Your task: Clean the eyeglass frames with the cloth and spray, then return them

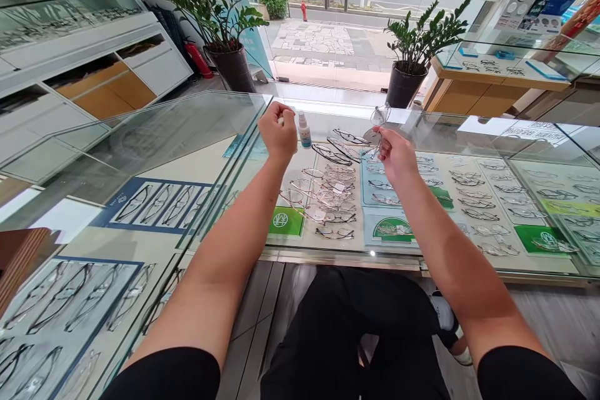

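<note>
While both forearms reach over the glass-topped desk [347, 255], the head view, the only one, has the right hand [396, 153] pinching a pair of thin-rimmed glasses [380, 115] in its fingertips, raised above the desk's far part, just right of some loose dark-rimmed glasses [334, 155]. Left hand [279, 132] is a clenched fist, beside the small spray bottle [304, 131] but apart from it; a pale patch shows at the fingers, can't tell if anything's held. Light-rimmed glasses [323, 194] lie closer to the person near a green card [287, 221], on or under the glass, hard to say. Step in hand, my call: one pair is up and being handled, not yet set down. Next move calls for a light grip, since thin rims probably bend easily, and some clearance from the loose pairs.
</note>
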The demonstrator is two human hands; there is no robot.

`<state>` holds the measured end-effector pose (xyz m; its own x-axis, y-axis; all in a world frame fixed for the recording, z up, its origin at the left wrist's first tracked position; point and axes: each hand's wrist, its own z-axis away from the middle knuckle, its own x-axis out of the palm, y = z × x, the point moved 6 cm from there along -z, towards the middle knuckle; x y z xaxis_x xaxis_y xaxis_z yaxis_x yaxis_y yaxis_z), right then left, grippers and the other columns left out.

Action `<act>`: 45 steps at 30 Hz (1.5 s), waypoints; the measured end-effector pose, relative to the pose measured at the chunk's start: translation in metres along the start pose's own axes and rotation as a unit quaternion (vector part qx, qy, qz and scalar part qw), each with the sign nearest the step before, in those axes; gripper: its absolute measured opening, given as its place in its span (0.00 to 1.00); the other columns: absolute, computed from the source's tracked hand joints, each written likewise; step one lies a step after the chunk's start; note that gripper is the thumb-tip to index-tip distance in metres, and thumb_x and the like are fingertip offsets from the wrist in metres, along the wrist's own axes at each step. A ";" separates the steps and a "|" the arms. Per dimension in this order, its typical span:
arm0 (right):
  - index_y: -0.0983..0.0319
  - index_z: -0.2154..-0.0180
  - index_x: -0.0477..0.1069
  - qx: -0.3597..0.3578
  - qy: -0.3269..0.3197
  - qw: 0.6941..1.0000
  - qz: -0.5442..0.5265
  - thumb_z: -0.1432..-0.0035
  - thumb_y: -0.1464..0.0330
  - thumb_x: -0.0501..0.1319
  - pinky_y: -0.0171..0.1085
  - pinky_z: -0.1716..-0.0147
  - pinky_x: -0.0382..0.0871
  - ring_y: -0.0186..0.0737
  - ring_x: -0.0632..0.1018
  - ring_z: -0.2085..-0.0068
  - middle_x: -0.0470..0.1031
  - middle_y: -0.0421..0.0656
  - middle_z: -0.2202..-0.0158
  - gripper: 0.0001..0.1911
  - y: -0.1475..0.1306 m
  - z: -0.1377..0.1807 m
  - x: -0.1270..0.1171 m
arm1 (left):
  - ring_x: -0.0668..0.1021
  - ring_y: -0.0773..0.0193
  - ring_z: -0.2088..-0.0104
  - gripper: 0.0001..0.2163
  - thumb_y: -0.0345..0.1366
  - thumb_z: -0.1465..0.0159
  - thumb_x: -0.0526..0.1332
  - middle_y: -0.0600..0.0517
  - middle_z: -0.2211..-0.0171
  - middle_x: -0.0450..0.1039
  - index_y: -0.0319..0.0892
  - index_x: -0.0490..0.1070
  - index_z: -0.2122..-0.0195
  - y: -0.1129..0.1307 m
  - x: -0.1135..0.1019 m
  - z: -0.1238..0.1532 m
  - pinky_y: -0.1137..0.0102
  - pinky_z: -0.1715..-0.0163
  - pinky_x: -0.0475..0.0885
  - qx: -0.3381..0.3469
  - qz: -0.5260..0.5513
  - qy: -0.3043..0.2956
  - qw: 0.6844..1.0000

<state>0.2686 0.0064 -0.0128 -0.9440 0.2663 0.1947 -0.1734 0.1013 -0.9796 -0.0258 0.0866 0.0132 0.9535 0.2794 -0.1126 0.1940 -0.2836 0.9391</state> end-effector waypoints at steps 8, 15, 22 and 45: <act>0.53 0.59 0.87 -0.007 -0.067 0.997 0.031 0.47 0.47 0.77 0.43 0.68 0.65 0.36 0.65 0.68 0.84 0.41 0.57 0.20 -0.003 0.016 0.024 | 0.65 0.64 0.74 0.08 0.42 0.32 0.68 0.53 0.76 0.69 0.45 0.80 0.66 0.047 0.044 0.052 0.66 0.69 0.57 0.116 -0.061 -0.245 0.961; 0.50 0.58 0.87 -0.024 -0.053 0.998 0.009 0.45 0.46 0.77 0.43 0.66 0.66 0.37 0.66 0.67 0.86 0.40 0.50 0.19 0.001 0.016 0.027 | 0.68 0.63 0.76 0.21 0.51 0.42 0.80 0.56 0.78 0.69 0.45 0.81 0.54 0.059 0.056 0.080 0.66 0.69 0.58 0.109 -0.134 -0.344 0.923; 0.50 0.55 0.87 -0.017 -0.049 0.998 0.028 0.46 0.43 0.76 0.44 0.65 0.66 0.37 0.67 0.67 0.84 0.41 0.54 0.23 0.004 0.017 0.029 | 0.74 0.65 0.71 0.17 0.49 0.38 0.77 0.49 0.60 0.83 0.44 0.80 0.55 0.057 0.061 0.081 0.66 0.65 0.64 0.137 -0.162 -0.327 0.921; 0.58 0.63 0.79 -0.143 0.006 0.982 0.125 0.38 0.62 0.69 0.37 0.65 0.67 0.35 0.70 0.67 0.72 0.38 0.68 0.06 -0.027 0.003 0.003 | 0.83 0.55 0.57 0.20 0.44 0.42 0.73 0.47 0.55 0.84 0.46 0.85 0.48 0.019 0.037 0.032 0.57 0.51 0.79 0.092 -0.104 -0.413 0.900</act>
<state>0.2698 0.0018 0.0145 -0.9435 0.3276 -0.0487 0.1514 0.2958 -0.9432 0.0205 0.0626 0.0168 0.7235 -0.4119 -0.5540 0.3505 -0.4722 0.8088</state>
